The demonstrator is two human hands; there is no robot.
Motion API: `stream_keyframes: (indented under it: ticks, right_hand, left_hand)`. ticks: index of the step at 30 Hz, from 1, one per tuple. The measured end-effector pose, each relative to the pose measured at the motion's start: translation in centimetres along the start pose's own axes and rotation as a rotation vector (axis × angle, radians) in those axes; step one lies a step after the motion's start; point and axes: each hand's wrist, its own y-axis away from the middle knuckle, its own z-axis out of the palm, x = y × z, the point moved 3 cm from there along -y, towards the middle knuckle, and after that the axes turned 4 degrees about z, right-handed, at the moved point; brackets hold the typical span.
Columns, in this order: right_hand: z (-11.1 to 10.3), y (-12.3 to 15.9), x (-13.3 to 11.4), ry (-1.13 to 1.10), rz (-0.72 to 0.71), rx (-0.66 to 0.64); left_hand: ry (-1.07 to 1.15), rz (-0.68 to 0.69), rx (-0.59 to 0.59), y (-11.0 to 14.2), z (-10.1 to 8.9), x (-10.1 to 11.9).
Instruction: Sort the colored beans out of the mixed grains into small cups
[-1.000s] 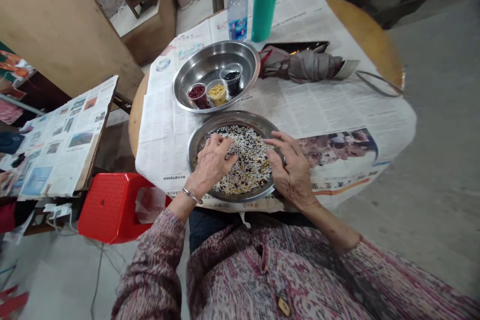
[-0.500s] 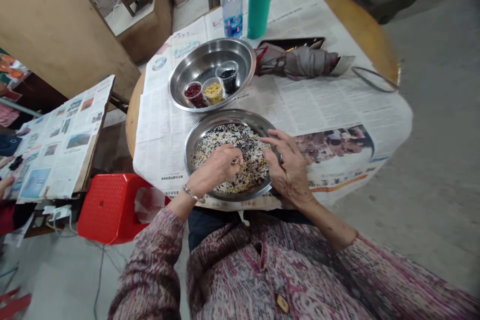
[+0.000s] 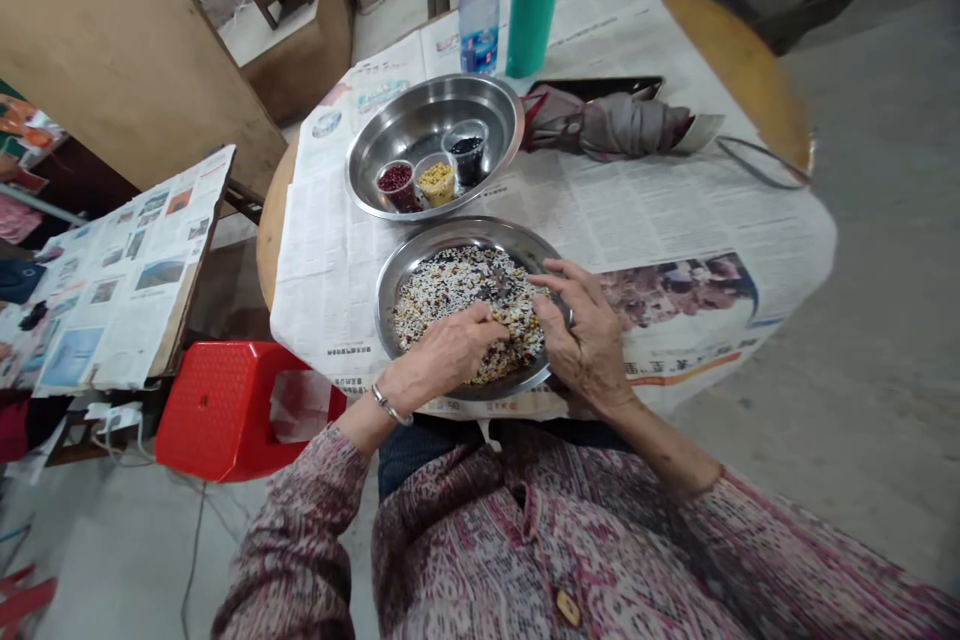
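A round metal tray [image 3: 388, 285] near the table's front edge holds a mix of white grains with yellow, dark red and black beans [image 3: 450, 278]. My left hand [image 3: 454, 342], a bracelet at its wrist, reaches over the tray with fingertips closed together down at the beans. Whatever those fingers pinch is hidden. At the tray's right rim, my right hand [image 3: 585, 340] is open, fingers spread and thumb apart. Behind the tray, a deeper metal basin [image 3: 401, 125] holds clear cups of red beans [image 3: 396, 185], yellow beans [image 3: 436, 182] and black beans [image 3: 468, 158].
Newspaper [image 3: 675, 210] covers the round table. A water bottle [image 3: 478, 15], a green bottle [image 3: 536, 5], a dark flat tray [image 3: 600, 87] and a folded grey umbrella [image 3: 630, 125] lie or stand beyond the basin. A red stool [image 3: 217, 410] stands left, near another newspaper-covered table [image 3: 127, 280].
My left hand has moved right across the beans, closer to my right hand. My right hand stays at the tray's right rim. The view has shifted slightly.
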Motion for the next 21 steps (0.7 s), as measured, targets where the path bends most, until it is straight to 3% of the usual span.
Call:
stream_keyframes:
  ticks: [6, 8, 11, 17, 21]
  right_hand:
    - [-0.1, -0.1, 0.1, 0.007, -0.026, -0.006]
    - [-0.1, -0.1, 0.1, 0.010, -0.022, -0.007]
    - [-0.1, -0.1, 0.1, 0.006, -0.016, -0.005]
    - [0.1, 0.0, 0.2, 0.000, -0.032, 0.005]
    - [0.1, 0.0, 0.3, 0.005, -0.034, 0.006]
  left_hand:
    - [-0.135, -0.207, 0.327, -2.0, -1.3, -2.9]
    - [-0.190, -0.259, 0.369, -2.2, -1.8, -3.4]
    - [-0.202, -0.257, 0.300, -2.6, -1.8, -3.4]
    - [-0.019, -0.009, 0.139, -3.7, -0.4, -2.1]
    - [0.018, 0.038, 0.066, -3.2, -0.1, -1.4]
